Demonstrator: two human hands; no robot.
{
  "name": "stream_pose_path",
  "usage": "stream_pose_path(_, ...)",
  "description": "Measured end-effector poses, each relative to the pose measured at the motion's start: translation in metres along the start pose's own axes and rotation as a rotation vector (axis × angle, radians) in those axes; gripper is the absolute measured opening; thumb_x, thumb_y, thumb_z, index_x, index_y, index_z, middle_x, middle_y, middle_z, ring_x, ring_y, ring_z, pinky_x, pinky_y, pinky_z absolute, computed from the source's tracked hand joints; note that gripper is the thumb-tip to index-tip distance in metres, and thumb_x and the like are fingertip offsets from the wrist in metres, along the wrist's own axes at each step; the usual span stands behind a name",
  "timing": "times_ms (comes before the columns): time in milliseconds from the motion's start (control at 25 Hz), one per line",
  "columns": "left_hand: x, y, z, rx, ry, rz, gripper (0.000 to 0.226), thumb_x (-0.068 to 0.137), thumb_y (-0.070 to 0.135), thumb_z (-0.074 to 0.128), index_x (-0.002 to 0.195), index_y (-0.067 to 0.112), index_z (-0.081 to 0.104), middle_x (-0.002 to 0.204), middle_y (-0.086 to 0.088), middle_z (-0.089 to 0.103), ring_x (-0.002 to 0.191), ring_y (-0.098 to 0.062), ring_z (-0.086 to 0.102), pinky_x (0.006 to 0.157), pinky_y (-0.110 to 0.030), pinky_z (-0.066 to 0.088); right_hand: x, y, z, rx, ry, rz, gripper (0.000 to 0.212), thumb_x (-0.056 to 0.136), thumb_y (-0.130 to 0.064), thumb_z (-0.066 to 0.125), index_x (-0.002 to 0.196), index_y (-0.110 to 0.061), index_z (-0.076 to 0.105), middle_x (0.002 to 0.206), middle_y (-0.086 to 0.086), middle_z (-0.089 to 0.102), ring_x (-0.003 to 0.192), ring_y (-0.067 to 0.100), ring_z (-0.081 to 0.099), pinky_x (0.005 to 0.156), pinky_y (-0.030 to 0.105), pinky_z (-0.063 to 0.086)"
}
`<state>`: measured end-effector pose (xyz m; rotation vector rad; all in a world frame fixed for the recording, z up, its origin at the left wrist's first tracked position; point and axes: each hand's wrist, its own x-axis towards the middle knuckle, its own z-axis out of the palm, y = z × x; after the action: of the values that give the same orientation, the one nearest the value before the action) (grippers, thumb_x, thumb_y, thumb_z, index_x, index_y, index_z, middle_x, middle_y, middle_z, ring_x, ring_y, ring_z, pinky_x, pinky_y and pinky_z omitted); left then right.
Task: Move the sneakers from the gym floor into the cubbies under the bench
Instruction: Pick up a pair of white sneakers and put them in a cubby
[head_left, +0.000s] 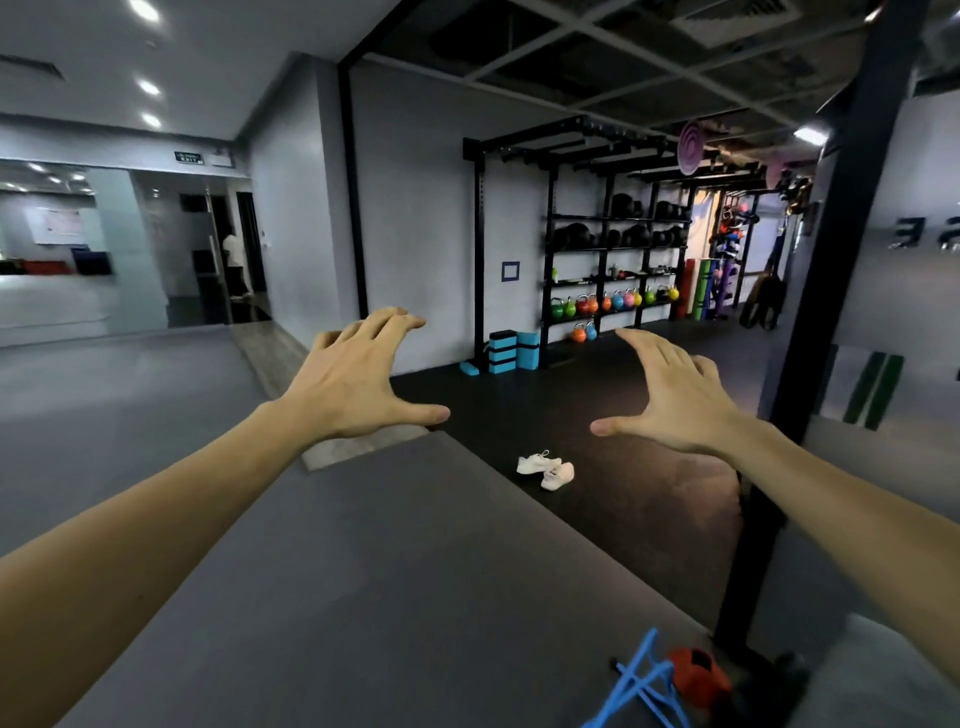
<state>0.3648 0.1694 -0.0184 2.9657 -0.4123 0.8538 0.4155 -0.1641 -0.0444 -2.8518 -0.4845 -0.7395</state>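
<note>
- Step: approach. Sneakers (546, 469) lie untouched on the dark floor (597, 415).
- Left hand (358, 382), right hand (675, 402): fingers spread, empty.
- Next: walk closer, crouch, grasp.

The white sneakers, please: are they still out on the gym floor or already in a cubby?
Out: the white sneakers lie side by side on the dark floor; neither hand touches them.

open floor (597, 415) around sneakers (545, 469)
</note>
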Motion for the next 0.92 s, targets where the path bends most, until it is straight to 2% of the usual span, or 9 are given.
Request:
stream_pose_path(120,0.076,-0.055,0.046,-0.017,-0.024,0.034,0.104,0.059,0.087,0.048,0.142,0.031,0.020,0.152,0.006,0.022,0.135,-0.020,0.031,0.108,-0.048,0.025,0.078,0.007,0.043,0.010,0.013,0.041,0.115,0.058,-0.075,0.065,0.146,-0.029,0.008,0.154,0.001,0.019,0.138,0.023,0.023,0.109,0.051,0.019)
stream_pose_path(440,0.265,-0.144,0.185,-0.018,-0.029,0.090,0.105,0.060,0.086,0.050,0.143,0.030,0.020,0.153,0.005,0.020,0.134,-0.020,0.031,0.109,-0.048,0.026,0.258,0.058,0.175,-0.029,0.002,0.101,0.116,0.058,-0.076,0.064,0.147,-0.028,0.007,0.155,0.001,0.016,0.139,0.024,0.021,0.110,0.051,0.018)
stream_pose_path(920,0.566,-0.203,0.377,-0.081,-0.041,0.102,0.104,0.060,0.084,0.053,0.143,0.030,0.020,0.152,0.003,0.021,0.133,-0.022,0.032,0.108,-0.048,0.025,0.531,0.197,0.323,-0.008,-0.016,0.149,0.114,0.061,-0.072,0.067,0.148,-0.027,0.008,0.156,0.001,0.015,0.141,0.022,0.017,0.111,0.049,0.015)
